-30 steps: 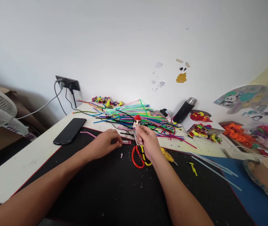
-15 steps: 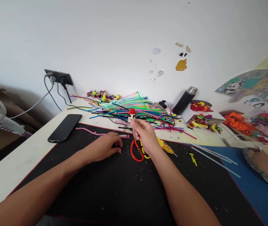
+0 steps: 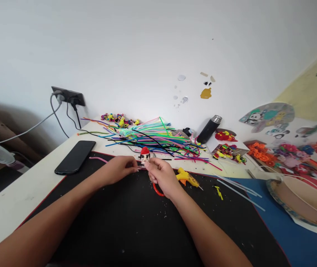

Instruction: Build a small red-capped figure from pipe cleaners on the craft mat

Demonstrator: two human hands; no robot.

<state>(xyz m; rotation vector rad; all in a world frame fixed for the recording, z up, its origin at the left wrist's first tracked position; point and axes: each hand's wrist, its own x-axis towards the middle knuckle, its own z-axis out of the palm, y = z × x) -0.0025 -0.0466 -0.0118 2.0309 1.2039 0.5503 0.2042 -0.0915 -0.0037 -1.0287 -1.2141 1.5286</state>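
Observation:
Pinched between the thumb and fingers of my right hand (image 3: 162,176) is a small doll head (image 3: 145,157) with a red top and a white face with black markings. It is upright and faces me. My left hand (image 3: 121,170) is just left of it, low over the black mat, fingers curled and thumb drawn in; whatever they pinch, if anything, is hidden. A pink pipe cleaner (image 3: 98,159) shows behind that hand. Beneath my right hand a red scissor handle (image 3: 157,190) shows, the rest covered. A yellow glue gun (image 3: 188,178) lies right of the hand.
Behind the hands spreads a pile of coloured pipe cleaners (image 3: 147,135). A phone (image 3: 75,157) lies at left. Toward the right are a small yellow-and-black piece (image 3: 218,193), clear glue sticks (image 3: 240,194), a leaning black flask (image 3: 209,129) and a round basket (image 3: 294,202).
My right hand has lowered the doll head and brought it left, toward my left hand. The left fingers have drawn closer together beside it. The view has shifted slightly.

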